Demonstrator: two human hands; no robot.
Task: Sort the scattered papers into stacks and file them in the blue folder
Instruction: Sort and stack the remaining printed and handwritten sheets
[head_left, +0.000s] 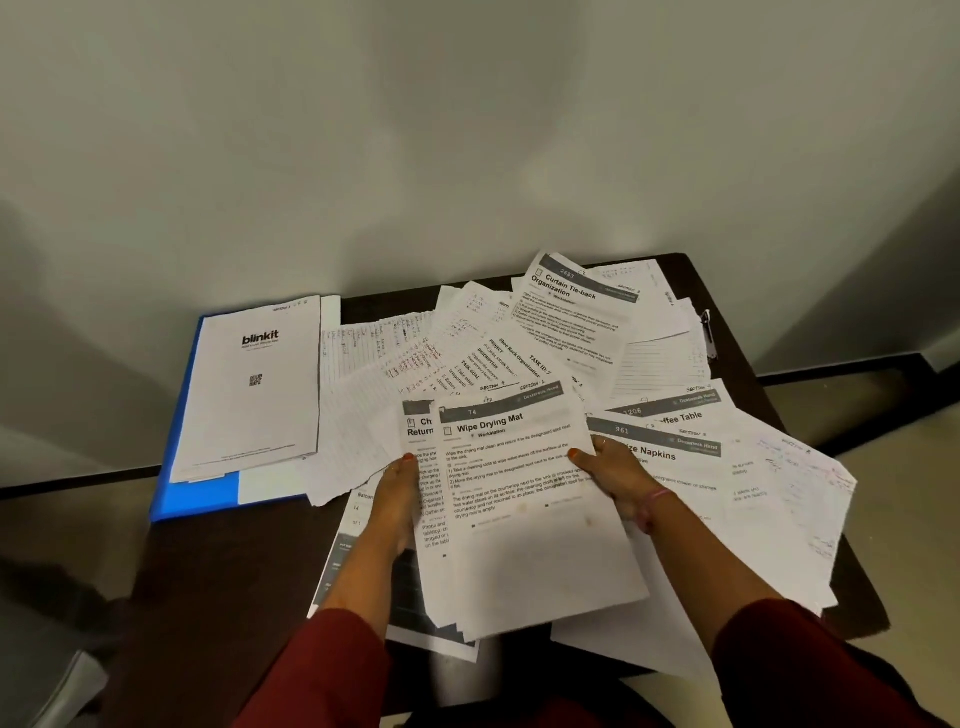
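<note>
A dark brown table stands pushed against a plain pale wall, with a dark skirting strip running along the floor on either side. Loose papers cover most of the tabletop, fanned over one another: printed task sheets, lined pages with handwriting in red and blue. A metal clip lies at the far right edge, half under the sheets.

The blue folder lies flat at the table's left side, and a small stack with a "blinkit" page on top rests on it, leaving the folder's near and left edges showing.

The person in dark red sleeves holds a bundle of sheets between both hands, near the front middle of the table; the top page reads "Wipe Drying Mat". The left hand grips the bundle's left edge, thumb on top and fingers hidden beneath. The right hand pinches the right edge the same way, thumb pressed on the page. The folder sits well to the left of the left hand, apart from the bundle.
</note>
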